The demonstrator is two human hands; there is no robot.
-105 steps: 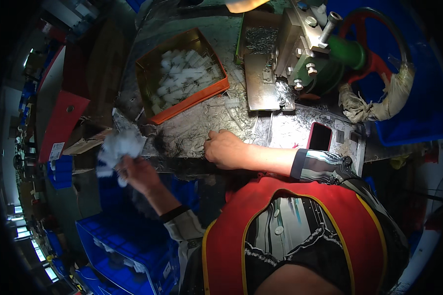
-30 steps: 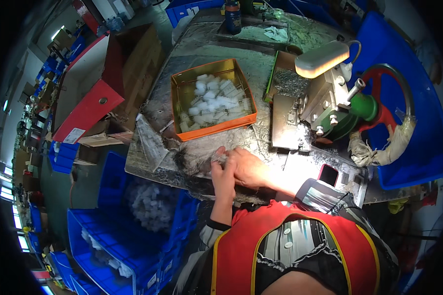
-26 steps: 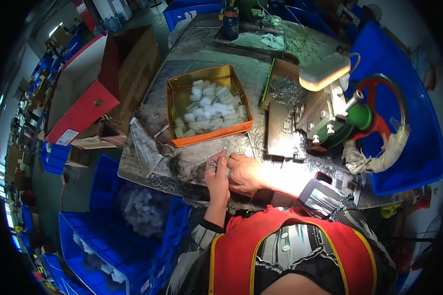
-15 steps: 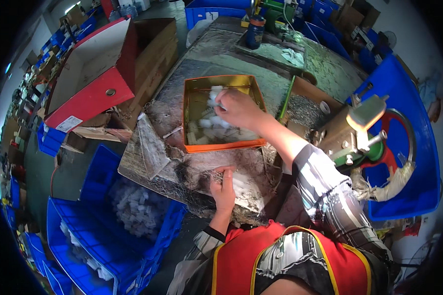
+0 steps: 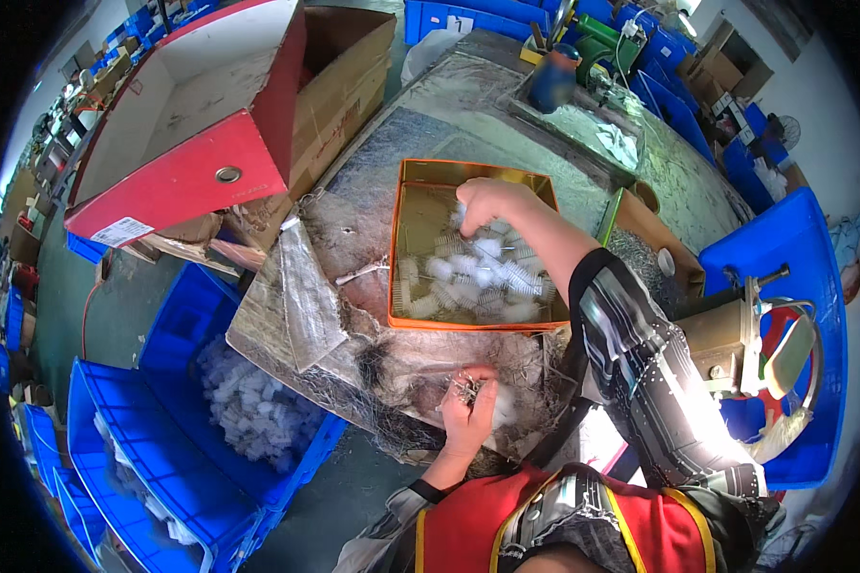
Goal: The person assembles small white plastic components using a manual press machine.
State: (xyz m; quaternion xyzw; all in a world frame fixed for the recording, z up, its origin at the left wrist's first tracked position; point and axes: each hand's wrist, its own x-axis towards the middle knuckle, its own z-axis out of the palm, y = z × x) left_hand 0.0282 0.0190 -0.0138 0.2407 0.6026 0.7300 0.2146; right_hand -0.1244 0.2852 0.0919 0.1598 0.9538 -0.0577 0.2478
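An orange-rimmed, gold-lined tin box [image 5: 394,258] sits on the worn workbench, holding several small white bristly pieces [image 5: 487,272] that look like little brushes. Over its far part is my right hand [image 5: 495,202], fingers bent down and pinched together; a bit of white shows at the fingertips, but what they hold is hidden. My left hand [image 5: 470,420] is near the bench's front edge, below the tin. Its fingers are curled round a small bunch of thin metal wire pieces [image 5: 468,390]. A pale blurred patch lies beside it.
Blue crates [image 5: 177,449] with heaps of white pieces stand at the lower left. A red box [image 5: 201,181] is at the upper left. Right of the tin are a tray of small metal parts [image 5: 640,258], a bench machine [image 5: 726,344] and a blue bin [image 5: 817,286]. Wire scraps litter the bench's front.
The view has shifted, and the tin sits further right in it. My right hand has moved to the tin's far part, uncovering the white pieces. My left fingers now show curled round wire pieces.
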